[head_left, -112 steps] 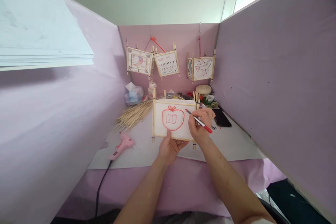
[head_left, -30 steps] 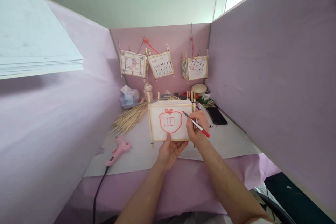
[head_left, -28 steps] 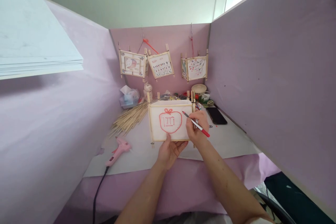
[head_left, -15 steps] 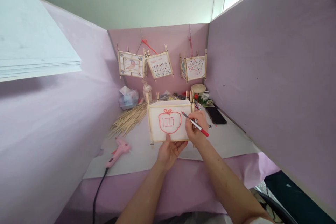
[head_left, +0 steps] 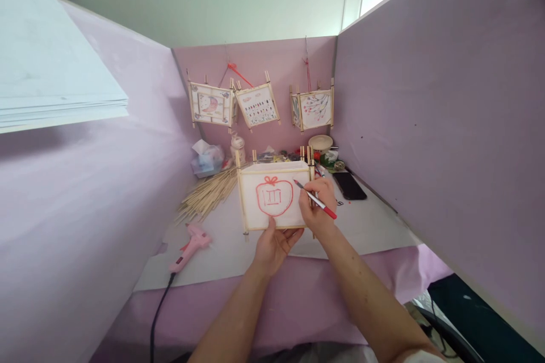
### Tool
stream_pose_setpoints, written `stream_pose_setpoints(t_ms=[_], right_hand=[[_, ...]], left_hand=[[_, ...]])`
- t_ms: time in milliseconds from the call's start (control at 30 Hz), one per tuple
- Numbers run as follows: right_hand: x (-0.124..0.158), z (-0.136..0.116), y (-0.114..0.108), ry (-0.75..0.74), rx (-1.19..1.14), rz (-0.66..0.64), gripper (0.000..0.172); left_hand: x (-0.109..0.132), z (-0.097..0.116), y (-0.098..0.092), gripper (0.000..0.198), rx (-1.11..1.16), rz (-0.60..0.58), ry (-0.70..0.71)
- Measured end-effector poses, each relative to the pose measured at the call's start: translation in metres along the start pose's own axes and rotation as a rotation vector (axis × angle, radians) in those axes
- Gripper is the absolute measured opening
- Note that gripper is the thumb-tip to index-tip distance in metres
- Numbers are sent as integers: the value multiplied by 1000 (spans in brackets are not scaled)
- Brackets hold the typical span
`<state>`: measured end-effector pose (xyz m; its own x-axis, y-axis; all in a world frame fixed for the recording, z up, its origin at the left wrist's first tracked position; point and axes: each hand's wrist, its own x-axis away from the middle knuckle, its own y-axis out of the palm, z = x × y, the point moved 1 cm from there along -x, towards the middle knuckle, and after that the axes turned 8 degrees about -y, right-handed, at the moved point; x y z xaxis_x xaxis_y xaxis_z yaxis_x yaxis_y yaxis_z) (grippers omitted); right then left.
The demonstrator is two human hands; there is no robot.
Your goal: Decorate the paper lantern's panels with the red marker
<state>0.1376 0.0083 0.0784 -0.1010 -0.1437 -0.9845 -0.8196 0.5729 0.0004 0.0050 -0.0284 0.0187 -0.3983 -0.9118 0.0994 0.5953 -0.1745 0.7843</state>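
A box-shaped paper lantern (head_left: 251,210) with a thin wooden stick frame is held upright above the table. Its front panel carries a red drawing (head_left: 275,197): a rounded outline with a bow on top and line marks inside. My left hand (head_left: 275,247) grips the lantern's lower edge, thumb on the front and fingers underneath. Pinched in my right hand (head_left: 319,204) is a red-and-white marker pen (head_left: 317,201), its tip at the panel just right of the outline's upper part. Whether the tip touches the paper I cannot tell.
A pink glue gun (head_left: 191,247) with a black cord lies at left. Behind it are thin wooden sticks (head_left: 208,195) and a tissue pack (head_left: 208,159). A phone (head_left: 349,186) lies at right. Finished-looking lanterns (head_left: 315,109) hang at the back. Purple partitions (head_left: 426,108) flank the table.
The view has shifted very slightly. Both hands, the lantern and the marker pen keep nearly the same positions, and the red drawing looks the same.
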Motion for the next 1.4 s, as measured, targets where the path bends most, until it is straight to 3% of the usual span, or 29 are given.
stream_pose_setpoints(t_ms=[600,800,1067,1400], right_hand=[[4,-2,-1,19,79,155,15],[3,-2,-2,-85,80,71,13],[0,-4,-1,-45,137,-4,7],[5,0,-3,-10,225,107,13]], left_hand=[[0,1,2,55,-18,19,2],[0,1,1,51,-8,-14,1],[-1,0,0,52,18,-12,1],[-1,0,1,56,-1,-2,2]])
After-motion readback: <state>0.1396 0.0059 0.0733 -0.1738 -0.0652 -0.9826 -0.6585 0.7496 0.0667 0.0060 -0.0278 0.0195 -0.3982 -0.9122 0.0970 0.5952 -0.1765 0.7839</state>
